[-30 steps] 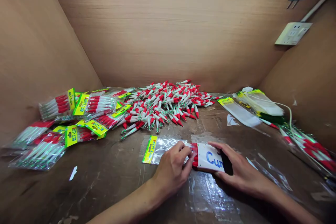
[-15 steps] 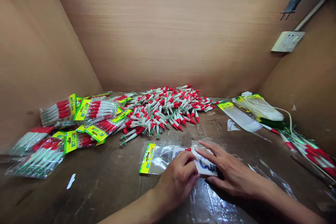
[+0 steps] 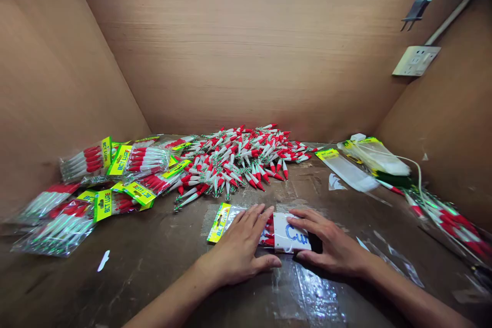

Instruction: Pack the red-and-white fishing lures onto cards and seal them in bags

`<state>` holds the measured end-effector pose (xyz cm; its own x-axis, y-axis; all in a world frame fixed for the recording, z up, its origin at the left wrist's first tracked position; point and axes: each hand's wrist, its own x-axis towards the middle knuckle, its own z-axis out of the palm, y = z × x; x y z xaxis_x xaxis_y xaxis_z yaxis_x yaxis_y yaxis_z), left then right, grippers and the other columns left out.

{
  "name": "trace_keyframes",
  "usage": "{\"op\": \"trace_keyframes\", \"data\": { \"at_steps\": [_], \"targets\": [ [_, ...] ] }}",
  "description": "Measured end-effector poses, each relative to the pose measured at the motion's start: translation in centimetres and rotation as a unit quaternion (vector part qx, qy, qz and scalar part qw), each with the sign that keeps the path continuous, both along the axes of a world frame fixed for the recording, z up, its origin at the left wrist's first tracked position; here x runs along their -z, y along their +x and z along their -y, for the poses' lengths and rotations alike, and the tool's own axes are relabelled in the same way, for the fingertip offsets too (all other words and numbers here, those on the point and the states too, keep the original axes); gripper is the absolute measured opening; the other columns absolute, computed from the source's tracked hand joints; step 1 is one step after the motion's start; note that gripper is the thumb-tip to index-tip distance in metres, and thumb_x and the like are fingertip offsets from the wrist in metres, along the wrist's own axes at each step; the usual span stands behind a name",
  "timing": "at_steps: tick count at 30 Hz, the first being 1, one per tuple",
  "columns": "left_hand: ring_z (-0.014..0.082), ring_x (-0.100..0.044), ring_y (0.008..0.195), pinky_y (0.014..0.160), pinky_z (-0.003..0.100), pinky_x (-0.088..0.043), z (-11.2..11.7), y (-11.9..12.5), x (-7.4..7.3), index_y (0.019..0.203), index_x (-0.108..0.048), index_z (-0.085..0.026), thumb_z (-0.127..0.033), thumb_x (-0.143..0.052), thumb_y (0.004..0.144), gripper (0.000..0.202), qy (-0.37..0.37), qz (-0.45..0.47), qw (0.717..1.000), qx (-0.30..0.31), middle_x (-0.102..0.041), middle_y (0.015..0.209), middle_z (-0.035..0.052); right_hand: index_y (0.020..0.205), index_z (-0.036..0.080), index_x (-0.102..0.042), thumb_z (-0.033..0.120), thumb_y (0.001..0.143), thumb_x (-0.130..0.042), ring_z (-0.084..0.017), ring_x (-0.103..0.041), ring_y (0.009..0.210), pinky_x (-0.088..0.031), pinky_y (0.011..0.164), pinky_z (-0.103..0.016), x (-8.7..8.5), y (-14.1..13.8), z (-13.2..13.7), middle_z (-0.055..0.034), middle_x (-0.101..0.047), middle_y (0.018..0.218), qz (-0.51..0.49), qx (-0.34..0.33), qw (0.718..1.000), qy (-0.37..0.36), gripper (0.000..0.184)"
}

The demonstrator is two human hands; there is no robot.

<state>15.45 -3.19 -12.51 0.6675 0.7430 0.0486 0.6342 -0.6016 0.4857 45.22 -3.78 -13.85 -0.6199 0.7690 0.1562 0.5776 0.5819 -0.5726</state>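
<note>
A clear plastic bag with a yellow-green header card (image 3: 219,222) lies flat on the brown table. My left hand (image 3: 240,246) rests on it palm down, fingers stretched out. Red-and-white lures (image 3: 268,233) show inside the bag between my hands. My right hand (image 3: 330,245) lies on a white card with blue writing (image 3: 288,238) that covers the bag's right end, fingers spread and pressing it down. A heap of loose red-and-white lures (image 3: 238,159) lies just beyond.
Several filled bags with yellow-green headers (image 3: 115,169) are piled at the left. Empty bags (image 3: 361,164) and more lures (image 3: 449,220) lie at the right. Cardboard walls (image 3: 246,56) close in three sides; a wall socket (image 3: 415,60) hangs at the upper right.
My left hand has gone from a pinch at the bag's mouth to lying flat on the bag. The white card and lures have slid left, further into the bag.
</note>
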Motion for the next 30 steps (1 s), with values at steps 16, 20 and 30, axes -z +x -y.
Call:
{"op": "trace_keyframes", "data": {
  "at_steps": [16, 20, 30],
  "targets": [
    [0.0370, -0.045, 0.133, 0.112, 0.056, -0.034, 0.0, 3.9, -0.3, 0.152, -0.032, -0.024, -0.060, -0.078, 0.073, 0.098, 0.061, -0.007, 0.997, 0.040, -0.048, 0.146, 0.0150, 0.136, 0.026, -0.060, 0.033, 0.081, -0.077, -0.030, -0.052, 0.131, -0.044, 0.109, -0.049, -0.8, -0.7, 1.1, -0.0137, -0.052, 0.143, -0.100, -0.020, 0.993, 0.052, 0.058],
    [0.0337, -0.056, 0.112, 0.099, 0.049, -0.044, -0.2, 6.7, -0.9, 0.130, -0.051, -0.021, -0.050, -0.078, 0.072, 0.071, 0.089, 0.023, 0.995, 0.034, -0.060, 0.122, 0.0124, 0.139, 0.028, -0.056, 0.042, 0.081, -0.078, -0.030, -0.052, 0.131, -0.045, 0.110, -0.046, -1.3, -1.0, 1.9, -0.0119, -0.052, 0.143, -0.133, 0.001, 0.988, 0.076, 0.064],
    [0.0298, -0.067, 0.098, 0.078, 0.040, -0.056, -5.1, 3.6, -9.3, 0.127, -0.058, -0.018, -0.059, -0.056, 0.087, 0.057, -0.142, 0.441, 0.886, -0.029, -0.068, 0.113, 0.0114, 0.155, 0.028, -0.024, 0.050, 0.098, -0.053, -0.032, -0.044, 0.138, -0.036, 0.117, -0.051, -2.6, 1.9, 1.7, -0.0128, -0.039, 0.154, -0.287, 0.189, 0.930, 0.129, 0.068]
  ]
}}
